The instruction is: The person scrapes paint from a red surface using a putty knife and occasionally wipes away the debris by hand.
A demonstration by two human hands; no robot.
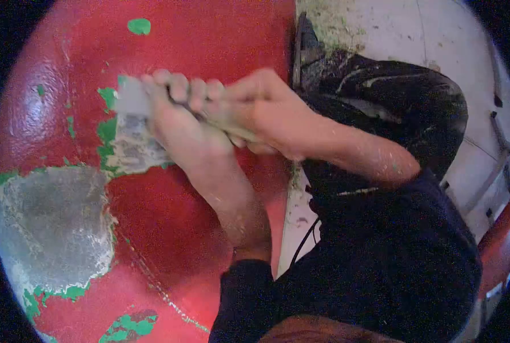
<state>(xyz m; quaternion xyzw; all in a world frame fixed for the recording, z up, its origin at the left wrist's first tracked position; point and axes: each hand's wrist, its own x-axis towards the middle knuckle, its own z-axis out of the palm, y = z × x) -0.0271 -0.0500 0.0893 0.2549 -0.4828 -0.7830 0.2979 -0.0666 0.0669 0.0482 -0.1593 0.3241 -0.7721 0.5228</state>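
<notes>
Both my hands are closed around a flat-bladed scraper point(132, 98) in the middle of the view. Its blurred, pale grey blade points left and lies over a rough, greyish-beige patch point(138, 146) on the red surface point(169, 211). My left hand point(183, 128) reaches up from the bottom, its fingers wrapped over the tool close to the blade. Behind it my right hand point(255, 108) grips the light-coloured handle, coming in from the right. The handle is mostly hidden by the fingers, and motion smears both hands.
A larger smooth grey patch point(55, 228) with chipped green edges lies at the lower left. Green spots point(139, 26) show through the red elsewhere. To the right are my dusty dark trousers point(392, 97) and a pale floor point(438, 28) with scattered debris.
</notes>
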